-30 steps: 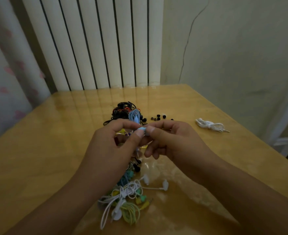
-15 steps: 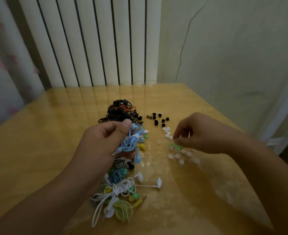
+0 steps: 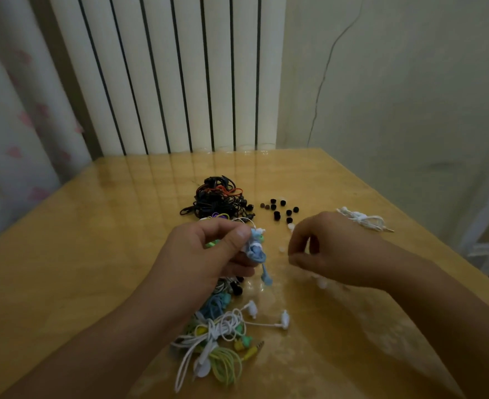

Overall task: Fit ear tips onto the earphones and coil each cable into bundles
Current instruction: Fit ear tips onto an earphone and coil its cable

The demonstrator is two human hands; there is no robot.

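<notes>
Gripping the blue earphone bundle above the table, the left hand is presenting one dangling earbud for fitting. The right hand is pinching its fingertips together beside it, probably on a tip, though none shows. Black ear tips, a black cable heap and tangled white earphones are crowding the work area.

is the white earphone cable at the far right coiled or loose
Coiled. The white earphone cable lies as a compact bundle wrapped round its middle, its plug poking out toward the table edge.
</notes>
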